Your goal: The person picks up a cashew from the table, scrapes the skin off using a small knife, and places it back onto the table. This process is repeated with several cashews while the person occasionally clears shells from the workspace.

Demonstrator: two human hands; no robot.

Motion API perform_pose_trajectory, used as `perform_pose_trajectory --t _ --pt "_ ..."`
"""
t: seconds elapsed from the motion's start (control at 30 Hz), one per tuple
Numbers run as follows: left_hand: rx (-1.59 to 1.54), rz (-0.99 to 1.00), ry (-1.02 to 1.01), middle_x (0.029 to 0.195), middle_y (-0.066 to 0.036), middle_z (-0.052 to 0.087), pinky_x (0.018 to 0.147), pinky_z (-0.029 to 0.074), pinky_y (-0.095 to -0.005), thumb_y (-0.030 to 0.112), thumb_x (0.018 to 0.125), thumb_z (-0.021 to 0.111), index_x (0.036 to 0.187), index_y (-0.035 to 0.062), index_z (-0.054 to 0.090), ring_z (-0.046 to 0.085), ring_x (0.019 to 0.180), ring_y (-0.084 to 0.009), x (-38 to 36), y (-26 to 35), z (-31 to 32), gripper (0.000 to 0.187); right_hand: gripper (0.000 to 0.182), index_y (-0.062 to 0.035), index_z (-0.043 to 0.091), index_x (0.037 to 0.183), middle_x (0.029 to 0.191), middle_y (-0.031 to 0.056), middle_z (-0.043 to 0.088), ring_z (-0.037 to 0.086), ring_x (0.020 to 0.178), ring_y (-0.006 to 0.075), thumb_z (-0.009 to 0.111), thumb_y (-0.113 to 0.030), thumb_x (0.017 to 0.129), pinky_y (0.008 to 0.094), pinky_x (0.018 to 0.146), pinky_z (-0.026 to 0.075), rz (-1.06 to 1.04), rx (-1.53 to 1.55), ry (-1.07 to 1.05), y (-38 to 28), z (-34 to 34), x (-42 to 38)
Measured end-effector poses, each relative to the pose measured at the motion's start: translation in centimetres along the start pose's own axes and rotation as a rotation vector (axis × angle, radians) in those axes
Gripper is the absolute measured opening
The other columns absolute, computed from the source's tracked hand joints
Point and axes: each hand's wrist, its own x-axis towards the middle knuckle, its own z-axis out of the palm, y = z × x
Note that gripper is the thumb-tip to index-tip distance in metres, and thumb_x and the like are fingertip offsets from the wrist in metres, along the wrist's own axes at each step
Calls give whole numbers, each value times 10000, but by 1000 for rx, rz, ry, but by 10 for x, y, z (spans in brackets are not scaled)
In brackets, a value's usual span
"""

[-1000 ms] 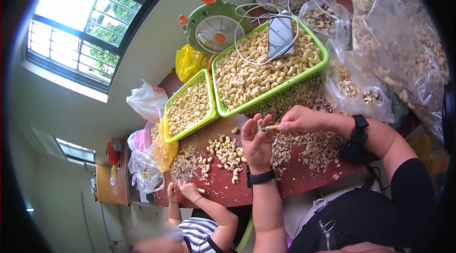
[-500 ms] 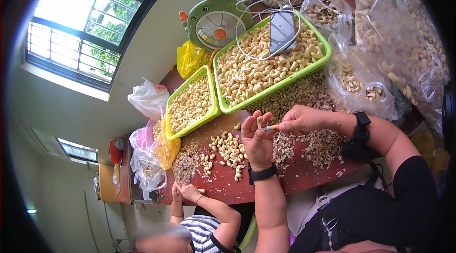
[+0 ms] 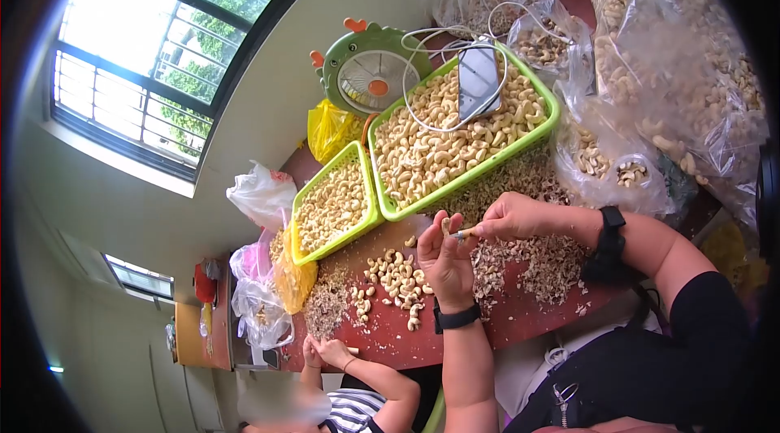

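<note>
My left hand (image 3: 443,258), with a black band on its wrist, pinches a single cashew nut (image 3: 445,226) between the fingertips above the red-brown table (image 3: 520,315). My right hand (image 3: 510,218), with a black watch on its wrist, grips a small peeling tool (image 3: 465,232) whose tip touches that nut. Just left of my left hand, a loose heap of peeled cashews (image 3: 396,277) lies on the table. Under and beside my right hand is a spread of cashew skins (image 3: 540,258).
A large green basket (image 3: 546,126) holds cashews, a phone (image 3: 479,71) and a white cable. A smaller green basket (image 3: 367,214) holds smaller nuts. A green fan (image 3: 370,67) and bags of cashews (image 3: 674,59) stand behind. Another person's hands (image 3: 325,349) work at the table's left end.
The view has shifted slightly. Both hands stay together on the nut, with the tool still at it, and the other person's hands remain at the table edge.
</note>
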Motion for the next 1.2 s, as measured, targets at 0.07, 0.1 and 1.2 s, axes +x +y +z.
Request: perform_pose_trajectory --t 0.07,0.1,1.2 --pt "40 8 58 1188 -129 447 759 521 -420 -49 812 456 1060 92 510 485 1045 -281 -1 -1 3 290 353 -36 623 648 495 -10 491 427 450 52 577 -358 787 202 425 336 -1 -15 3 -2 -1 -1" --pt "40 17 69 1182 -130 450 754 525 -418 -56 809 456 1052 81 509 484 1044 -283 -1 -1 5 284 350 -35 627 658 500 -13 491 420 449 50 574 -356 788 199 422 328 6 -27 4 -3 -2 -2" --pt "-84 -134 3 1143 -179 473 835 473 -407 -13 824 458 1125 31 456 488 1041 -292 2 -3 -1 304 404 -52 573 567 447 -15 435 363 396 53 557 -385 794 200 380 268 26 -3 -4 7 -4 0"
